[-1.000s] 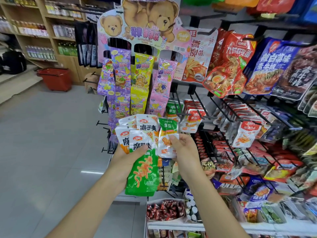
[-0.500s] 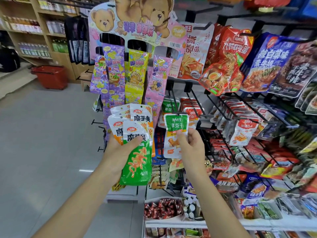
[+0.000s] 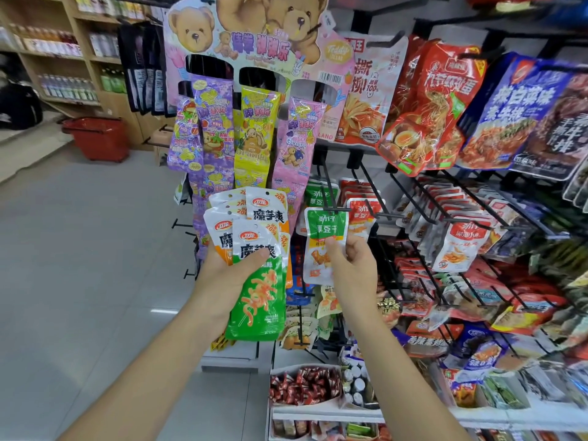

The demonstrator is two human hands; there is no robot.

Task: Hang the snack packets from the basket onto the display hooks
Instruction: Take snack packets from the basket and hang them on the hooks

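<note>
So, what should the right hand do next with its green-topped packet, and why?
Probably push the green-topped packet onto the hook: the right hand holds its top edge at the hook's tip, where matching packets already hang.

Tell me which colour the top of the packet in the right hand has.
The packet top is green; best seen in the head view.

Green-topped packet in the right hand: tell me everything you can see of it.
The green-topped packet is a small, flat, glossy pouch: green band with white characters on top, white below with an orange food picture. It is upright, facing the camera. The right hand pinches its lower right part, thumb on the front. Its top edge sits at the tip of a black hook; whether it is threaded on I cannot tell.
</note>
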